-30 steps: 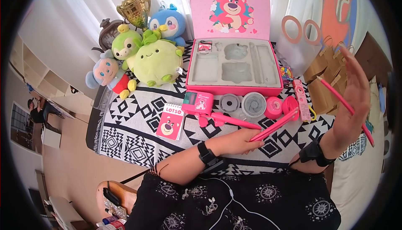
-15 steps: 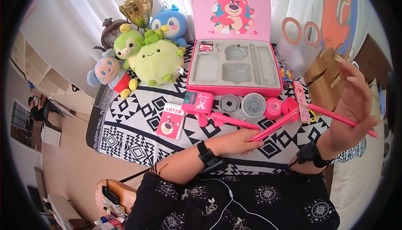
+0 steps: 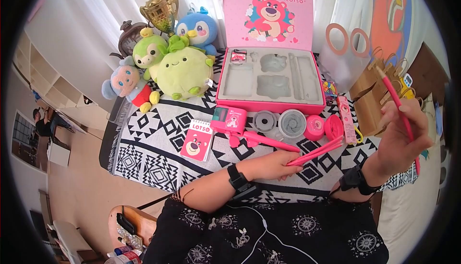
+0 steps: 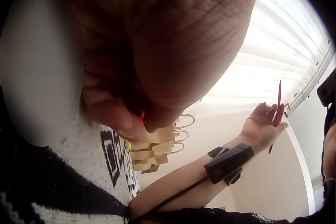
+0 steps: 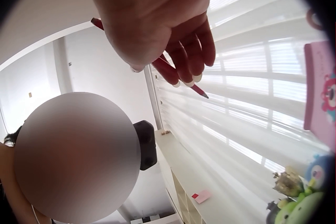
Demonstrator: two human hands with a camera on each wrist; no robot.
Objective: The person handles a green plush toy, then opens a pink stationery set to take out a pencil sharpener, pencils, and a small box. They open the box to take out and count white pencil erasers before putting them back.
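In the head view my left hand (image 3: pixel 276 165) grips a small bundle of pink pencils (image 3: pixel 321 152), which point up and right over the patterned cloth. My right hand (image 3: pixel 406 132) is raised at the right side, holding one pink pencil (image 3: pixel 394 98) among its fingers, its sharpened tip upward. The right wrist view shows that pencil (image 5: pixel 199 91) crossing behind the bent fingers. Near the left hand lies a long pink stick (image 3: pixel 271 140) with a bow-like end. A pink sharpener (image 3: pixel 229 121) and a LOTSO notebook (image 3: pixel 197 141) are further left.
An open pink box (image 3: pixel 269 103) with a grey moulded insert stands behind. Round tubs (image 3: pixel 292 123) and pink cups line its front. Plush toys (image 3: pixel 185 72) and a gold trophy (image 3: pixel 160 12) are at back left; paper bags (image 3: pixel 370 103) stand at right.
The pencil in the right hand has swung from pointing up-left, to lying flatter, to standing steeply with its tip up; the fingers have bent more. The left hand's pencils have spread slightly.
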